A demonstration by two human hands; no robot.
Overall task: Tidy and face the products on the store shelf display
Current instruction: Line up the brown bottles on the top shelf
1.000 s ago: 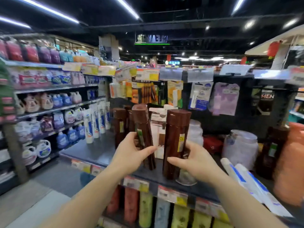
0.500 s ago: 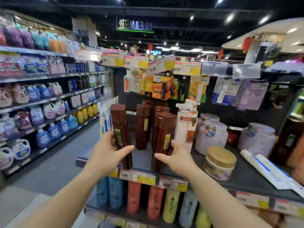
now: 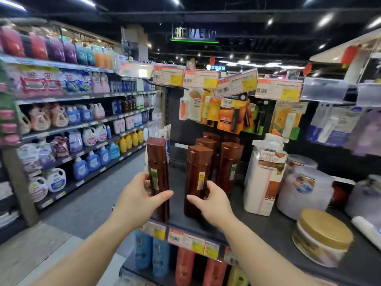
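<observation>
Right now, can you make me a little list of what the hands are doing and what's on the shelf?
left hand: grips the left brown bottle, standing at the shelf's front edge
right hand: grips the front brown bottle
behind: more brown bottles
right side: white pump bottle, gold-lidded jar
shelf: dark, price tags along front

The tall brown plastic bottles [image 3: 198,178] look glossy and smooth, with small paper stickers, and they stand on a dark matt shelf [image 3: 257,230]. The round white plastic jar [image 3: 321,240] has a shiny gold lid; the big pale tub [image 3: 305,195] looks frosted and translucent.
</observation>
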